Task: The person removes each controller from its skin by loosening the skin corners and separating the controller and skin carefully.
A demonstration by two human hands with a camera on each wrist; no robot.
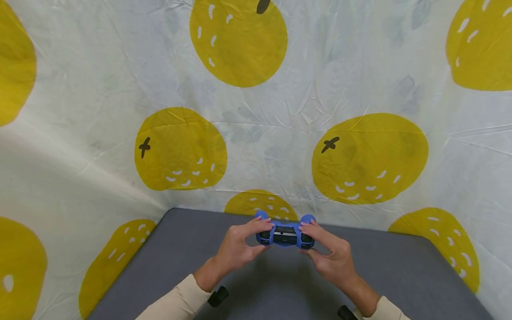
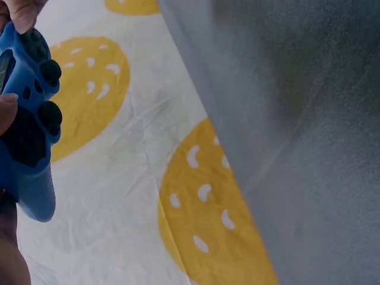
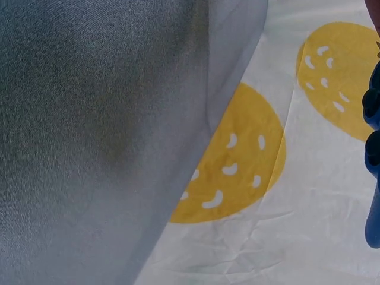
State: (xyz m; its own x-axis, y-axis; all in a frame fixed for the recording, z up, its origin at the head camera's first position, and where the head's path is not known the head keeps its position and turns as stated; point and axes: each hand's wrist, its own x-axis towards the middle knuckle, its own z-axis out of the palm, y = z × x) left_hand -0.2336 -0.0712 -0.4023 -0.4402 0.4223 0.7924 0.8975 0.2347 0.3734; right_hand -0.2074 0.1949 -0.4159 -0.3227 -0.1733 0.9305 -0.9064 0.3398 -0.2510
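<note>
A game controller [image 1: 285,238] in a blue cover, with black buttons and sticks, is held up above the grey table in the head view. My left hand [image 1: 240,243] grips its left side, fingertips on the upper edge and thumb below. On the other side, my right hand [image 1: 335,255] holds it in the same way. The left wrist view has one blue grip and two black thumbsticks of the game controller [image 2: 35,184] at its left edge. Only a sliver of the game controller [image 3: 374,219] enters the right wrist view, so much of it is hidden there.
A grey table [image 1: 192,235] spreads beneath both hands. Behind it and along its sides hangs a white cloth [image 1: 264,151] printed with large yellow fruit. Dark wrist-worn devices, such as the left one [image 1: 218,296], sit under the beige sleeves [image 1: 180,298].
</note>
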